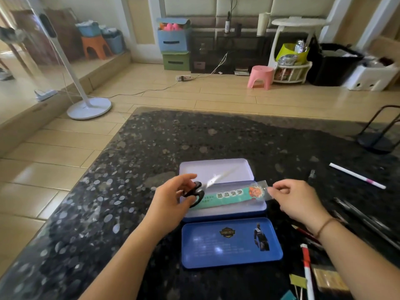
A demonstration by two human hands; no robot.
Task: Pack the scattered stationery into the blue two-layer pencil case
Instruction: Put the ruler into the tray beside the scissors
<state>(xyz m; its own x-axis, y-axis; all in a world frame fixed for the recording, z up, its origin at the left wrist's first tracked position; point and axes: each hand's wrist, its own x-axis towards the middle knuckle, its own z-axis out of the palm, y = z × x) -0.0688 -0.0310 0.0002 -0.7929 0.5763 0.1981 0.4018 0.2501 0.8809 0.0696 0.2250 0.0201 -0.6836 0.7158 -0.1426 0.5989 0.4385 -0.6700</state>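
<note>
The left hand [173, 198] grips the black handles of the scissors [194, 192], fingers curled round the loops, the blades blurred and pointing up and to the right over the open case [216, 169]; the right hand [296, 200] pinches the clear end of the sleeved green bookmark [229, 195] between thumb and fingertips; the bookmark lies slantwise across the case's nearer compartment, its far end under or beside the scissor handles, I cannot tell which; both things sit over that compartment, so the hands seem to be lowering or lining them up to fit its length, the bookmark held by its end to keep it flat; the case lies open just beyond the hands, pale inside, with a separate blue tray [229, 243] just before it, nearer the person, likely the second layer, set aside so the bottom fills first; more stationery waits on the dark stone table [108, 191] to the right: a white pen [357, 176] well apart from the grip, dark pens [368, 219] past the right wrist, and a red-and-white pen [307, 269] with yellow clips [298, 280] near the right forearm; much of the packing looks not yet done.
</note>
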